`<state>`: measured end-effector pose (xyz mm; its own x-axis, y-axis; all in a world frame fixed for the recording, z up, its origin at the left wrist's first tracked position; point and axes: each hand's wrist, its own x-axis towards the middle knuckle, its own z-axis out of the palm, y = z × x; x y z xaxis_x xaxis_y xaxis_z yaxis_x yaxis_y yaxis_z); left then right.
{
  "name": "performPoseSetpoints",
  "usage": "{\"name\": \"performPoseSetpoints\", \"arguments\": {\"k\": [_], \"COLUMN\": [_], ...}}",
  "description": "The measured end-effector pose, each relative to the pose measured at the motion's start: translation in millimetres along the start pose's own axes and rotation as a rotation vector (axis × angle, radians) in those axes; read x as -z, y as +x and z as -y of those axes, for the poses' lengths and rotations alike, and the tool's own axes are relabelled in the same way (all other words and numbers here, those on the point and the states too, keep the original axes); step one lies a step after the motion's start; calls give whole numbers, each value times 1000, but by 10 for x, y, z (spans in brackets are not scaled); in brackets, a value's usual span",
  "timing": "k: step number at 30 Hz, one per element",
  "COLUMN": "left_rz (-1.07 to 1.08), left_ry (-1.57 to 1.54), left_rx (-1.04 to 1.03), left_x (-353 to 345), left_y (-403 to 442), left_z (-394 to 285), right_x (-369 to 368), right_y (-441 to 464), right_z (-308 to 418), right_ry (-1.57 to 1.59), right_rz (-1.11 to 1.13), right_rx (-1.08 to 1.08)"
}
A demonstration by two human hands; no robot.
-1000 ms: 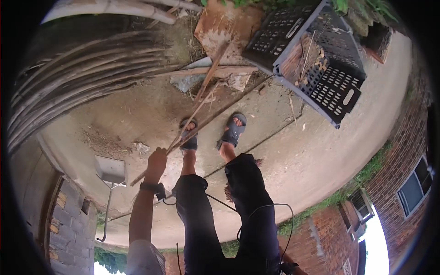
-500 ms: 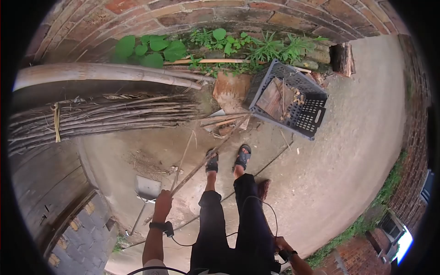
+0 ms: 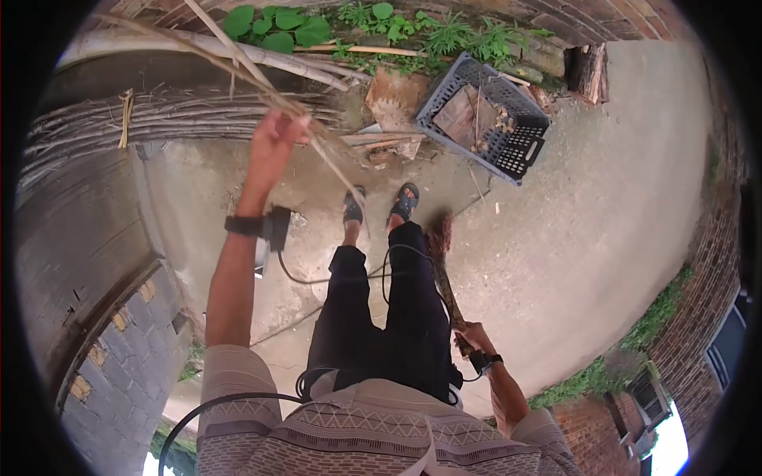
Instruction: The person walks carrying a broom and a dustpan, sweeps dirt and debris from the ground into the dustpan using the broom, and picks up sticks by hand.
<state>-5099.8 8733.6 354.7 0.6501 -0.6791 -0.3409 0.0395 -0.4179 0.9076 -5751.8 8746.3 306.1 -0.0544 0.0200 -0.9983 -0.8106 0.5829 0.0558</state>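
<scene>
My left hand [image 3: 278, 135] is raised ahead of me, its fingers closed around long thin dry sticks [image 3: 232, 49]. They reach up and left across the bamboo poles, and their lower part slants toward my feet. Low beside my right leg, my right hand [image 3: 475, 339] grips the handle of a broom [image 3: 449, 297]. Its reddish-brown head [image 3: 440, 232] is near my right foot. A sliver of the dustpan [image 3: 260, 255] shows behind my left wrist; the rest is hidden.
A grey plastic crate [image 3: 520, 168] holding a board and small bits stands ahead on the right. A tied bundle of sticks [image 3: 206, 119] and a thick bamboo pole [image 3: 230, 47] lie at left. Plants [image 3: 476, 44] grow along the brick wall. Cables hang from my wrists.
My left hand has lifted the sticks forward and up, swinging them to the upper left. The broom in my right hand has come into fuller view, and my view has tilted back toward my body.
</scene>
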Motion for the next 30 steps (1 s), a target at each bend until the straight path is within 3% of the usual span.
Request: {"name": "performPoseSetpoints", "arguments": {"k": [2,3,5,6,8,9,10,11,13,16,18,19,20,22,24,26,29,30], "left_rz": [4,37,-13,-29,-66,12,-24,-134,-277,-509,-670,-743,-752,-910,-976,-999,-996,-964], "left_ry": [-138,-194,-132,-123,-77,-144,-223,-225,-260,-334,-409,-420,-524,-560,-571,-579,-587,-583], "left_rx": [-39,-117,-100,-87,131,173,273,449,597,650,682,715,619,665,600,556,549,531], "left_x": [119,168,322,373,487,643,689,714,827,1106,1307,1420,1613,1873,2183,2459,2903,3021], "left_y": [516,659,470,277,-417,-894,-1387,-1869,-2813,-4070,-4626,-4818,-5160,-5475,-5935,-6273,-6667,-6811], "left_z": [-314,-441,-400,-321,252,679,987,1258,1456,1807,1892,1956,2206,2326,2721,3001,3459,3647], "right_x": [145,218,385,450,532,553,632,659,673,534,103,-158,-426,-874,-1396,-1870,-2715,-3103], "right_y": [-134,-127,-110,-121,-244,-320,-202,-211,-134,109,103,72,53,241,300,545,967,1122], "right_z": [49,38,5,41,278,441,413,525,787,1120,1498,1701,1894,2046,2219,2227,2162,2092], "right_ry": [-49,-217,-514,-522,-615,-642,-742,-820,-992,-1066,-766,-767,-769,-821,-921,-1064,-953,-699], "right_rz": [13,-55,-178,-196,-235,-230,-260,-261,-291,-259,-49,-9,25,77,12,-155,-164,1], "right_rx": [69,182,363,343,400,404,560,559,614,738,834,758,682,835,774,942,797,550]}}
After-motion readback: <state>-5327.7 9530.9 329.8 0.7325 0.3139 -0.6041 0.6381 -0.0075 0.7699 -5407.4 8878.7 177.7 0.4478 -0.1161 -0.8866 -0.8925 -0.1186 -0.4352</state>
